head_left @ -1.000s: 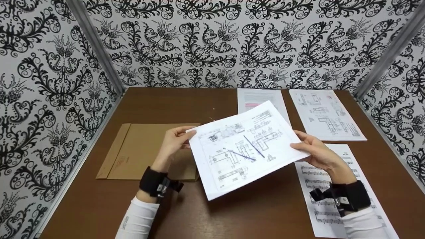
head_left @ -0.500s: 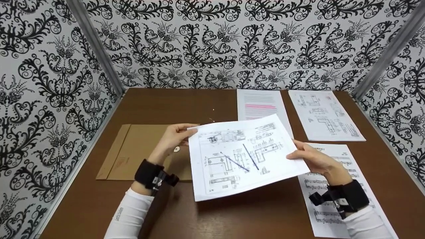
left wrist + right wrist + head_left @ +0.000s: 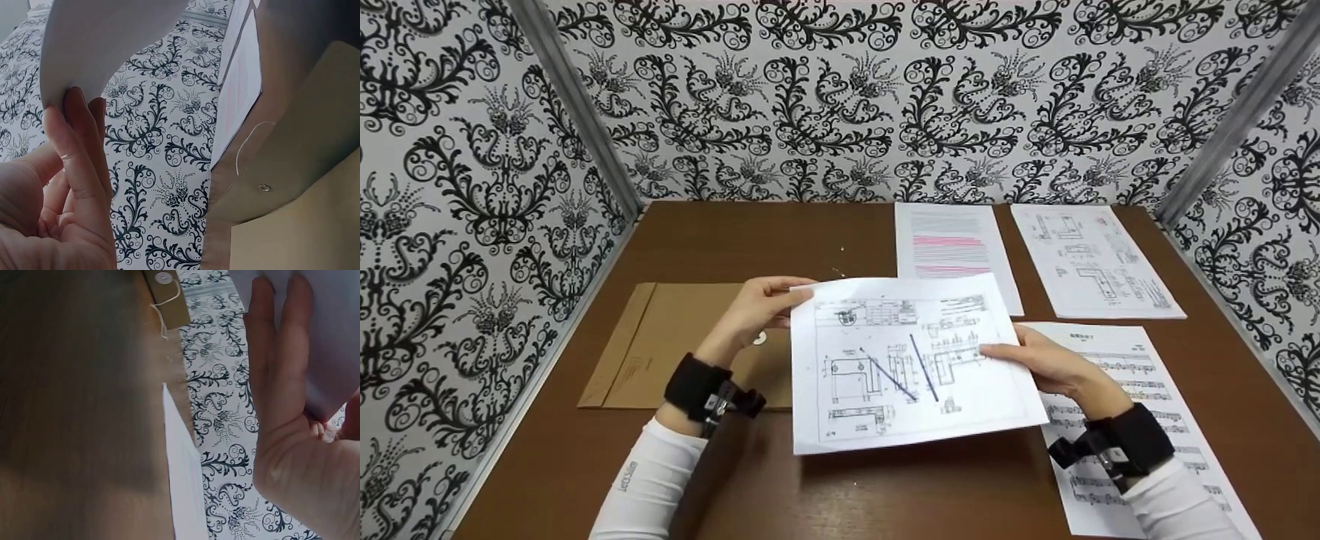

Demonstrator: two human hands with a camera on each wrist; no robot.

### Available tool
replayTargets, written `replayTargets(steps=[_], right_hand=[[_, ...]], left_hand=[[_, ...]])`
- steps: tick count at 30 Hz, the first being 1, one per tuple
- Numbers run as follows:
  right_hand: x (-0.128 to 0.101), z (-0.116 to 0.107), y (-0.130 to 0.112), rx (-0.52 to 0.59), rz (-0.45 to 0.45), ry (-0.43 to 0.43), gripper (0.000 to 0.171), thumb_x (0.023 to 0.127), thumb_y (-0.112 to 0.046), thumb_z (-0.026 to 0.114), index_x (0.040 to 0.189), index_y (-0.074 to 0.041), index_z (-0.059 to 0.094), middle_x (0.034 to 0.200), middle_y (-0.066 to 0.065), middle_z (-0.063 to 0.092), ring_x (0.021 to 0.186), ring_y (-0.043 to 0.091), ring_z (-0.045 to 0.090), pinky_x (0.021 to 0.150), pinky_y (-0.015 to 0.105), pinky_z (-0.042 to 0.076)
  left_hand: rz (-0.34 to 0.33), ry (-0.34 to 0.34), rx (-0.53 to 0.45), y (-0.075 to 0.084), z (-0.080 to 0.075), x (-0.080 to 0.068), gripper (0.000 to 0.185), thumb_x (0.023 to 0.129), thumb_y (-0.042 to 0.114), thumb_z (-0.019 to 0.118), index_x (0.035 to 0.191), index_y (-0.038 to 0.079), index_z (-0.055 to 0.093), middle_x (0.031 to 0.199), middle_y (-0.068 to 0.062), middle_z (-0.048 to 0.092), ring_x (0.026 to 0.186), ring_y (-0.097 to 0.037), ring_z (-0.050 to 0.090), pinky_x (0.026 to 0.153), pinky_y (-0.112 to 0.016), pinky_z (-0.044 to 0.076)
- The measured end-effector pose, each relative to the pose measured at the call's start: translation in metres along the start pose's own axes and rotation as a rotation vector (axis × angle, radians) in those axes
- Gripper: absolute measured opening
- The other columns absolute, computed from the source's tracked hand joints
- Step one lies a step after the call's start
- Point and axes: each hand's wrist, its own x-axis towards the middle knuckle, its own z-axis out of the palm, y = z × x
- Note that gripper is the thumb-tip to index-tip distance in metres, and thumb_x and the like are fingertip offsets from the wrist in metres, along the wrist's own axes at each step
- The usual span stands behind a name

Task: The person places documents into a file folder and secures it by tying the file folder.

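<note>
Both hands hold a white sheet of paper [image 3: 915, 416] up over the table. It bears a printed technical drawing crossed by two dark blue pen lines. My left hand [image 3: 755, 313] pinches its upper left corner, thumb on the printed face. On the right edge, my right hand [image 3: 1054, 364] grips with the thumb over the drawing and fingers behind, as the right wrist view shows. Beneath the left hand lies a brown envelope [image 3: 671, 345], partly hidden by the sheet. Its white string [image 3: 245, 143] shows in the left wrist view.
Behind the sheet lies a text page [image 3: 952, 225] with pink highlighted lines. Another drawing sheet [image 3: 1099, 262] rests at the back right, and a music sheet [image 3: 1080, 469] lies under the right forearm. Patterned walls [image 3: 840, 97] enclose the brown table [image 3: 735, 240].
The held sheet has come down and turned more level with the table edge. My right hand has moved left and farther onto the sheet, uncovering more of the music sheet and highlighted page.
</note>
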Motion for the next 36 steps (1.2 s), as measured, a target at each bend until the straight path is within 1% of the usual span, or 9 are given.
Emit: replayTargets(steps=[4, 9, 15, 20, 22, 25, 28, 33, 36], right_hand=[[0.0, -0.001, 0.003, -0.03, -0.013, 0.009, 0.033, 0.107, -0.005, 0.045, 0.139, -0.013, 0.05, 0.119, 0.002, 0.076, 0.103, 0.019, 0.077, 0.084, 0.034, 0.063], [-0.001, 0.0, 0.003, -0.031, -0.012, 0.031, 0.031, 0.107, -0.005, 0.046, 0.135, -0.015, 0.055, 0.118, 0.001, 0.077, 0.102, 0.019, 0.078, 0.083, 0.033, 0.064], [-0.003, -0.001, 0.004, -0.055, -0.01, 0.04, 0.031, 0.107, -0.006, 0.047, 0.135, -0.015, 0.056, 0.117, 0.001, 0.077, 0.098, 0.019, 0.079, 0.08, 0.034, 0.064], [-0.002, -0.001, 0.005, -0.085, -0.015, 0.05, 0.029, 0.107, -0.006, 0.047, 0.133, -0.013, 0.059, 0.115, 0.001, 0.078, 0.094, 0.018, 0.079, 0.077, 0.032, 0.064], [-0.001, -0.001, 0.005, -0.091, -0.012, 0.07, 0.027, 0.107, -0.007, 0.048, 0.131, -0.013, 0.06, 0.113, 0.0, 0.078, 0.092, 0.017, 0.079, 0.076, 0.031, 0.064], [0.0, 0.0, 0.006, -0.102, -0.002, 0.101, 0.025, 0.106, -0.008, 0.05, 0.128, -0.014, 0.061, 0.111, -0.001, 0.079, 0.09, 0.016, 0.079, 0.075, 0.03, 0.064], [0.002, 0.001, 0.006, -0.1, 0.002, 0.126, 0.023, 0.106, -0.008, 0.051, 0.126, -0.013, 0.062, 0.108, -0.001, 0.079, 0.088, 0.016, 0.079, 0.074, 0.029, 0.064], [0.005, 0.002, 0.005, -0.105, 0.01, 0.161, 0.02, 0.106, -0.008, 0.052, 0.122, -0.011, 0.062, 0.105, -0.001, 0.079, 0.086, 0.015, 0.079, 0.073, 0.028, 0.064], [0.007, 0.002, 0.005, -0.115, 0.011, 0.18, 0.02, 0.105, -0.008, 0.052, 0.122, -0.009, 0.062, 0.104, -0.002, 0.079, 0.085, 0.014, 0.079, 0.073, 0.027, 0.064]], left_hand=[[-0.009, 0.004, 0.032, 0.001, -0.001, 0.0, 0.037, 0.099, 0.015, 0.067, 0.132, -0.001, 0.066, 0.087, 0.003, 0.077, 0.067, -0.008, 0.072, 0.061, -0.021, 0.06], [-0.011, 0.015, 0.109, -0.001, -0.005, 0.002, 0.037, 0.098, 0.014, 0.068, 0.131, -0.001, 0.067, 0.085, 0.001, 0.077, 0.064, -0.007, 0.07, 0.057, -0.02, 0.058], [-0.003, 0.012, 0.18, -0.003, -0.007, 0.006, 0.038, 0.097, 0.014, 0.069, 0.131, -0.003, 0.067, 0.095, -0.008, 0.079, 0.062, -0.008, 0.07, 0.057, -0.023, 0.06], [-0.007, 0.022, 0.241, -0.006, -0.006, 0.009, 0.035, 0.096, 0.014, 0.07, 0.128, -0.001, 0.069, 0.089, -0.006, 0.078, 0.057, -0.007, 0.067, 0.056, -0.023, 0.059], [-0.006, 0.027, 0.258, -0.008, -0.007, 0.01, 0.033, 0.096, 0.014, 0.07, 0.126, -0.001, 0.071, 0.087, -0.005, 0.077, 0.056, -0.007, 0.066, 0.055, -0.023, 0.059], [-0.003, 0.029, 0.275, -0.012, -0.008, 0.012, 0.033, 0.096, 0.015, 0.07, 0.125, -0.001, 0.071, 0.089, -0.007, 0.078, 0.056, -0.007, 0.066, 0.056, -0.025, 0.06], [-0.009, 0.031, 0.277, -0.016, -0.009, 0.014, 0.034, 0.097, 0.015, 0.07, 0.127, -0.002, 0.07, 0.095, -0.011, 0.078, 0.058, -0.006, 0.067, 0.061, -0.028, 0.062], [-0.026, 0.051, 0.258, -0.024, -0.012, 0.016, 0.037, 0.097, 0.009, 0.068, 0.131, -0.005, 0.065, 0.103, -0.017, 0.075, 0.065, -0.007, 0.069, 0.069, -0.031, 0.064], [-0.015, 0.077, 0.268, -0.03, -0.012, 0.017, 0.041, 0.095, 0.005, 0.068, 0.133, -0.007, 0.062, 0.11, -0.021, 0.073, 0.073, -0.012, 0.071, 0.071, -0.032, 0.064]])
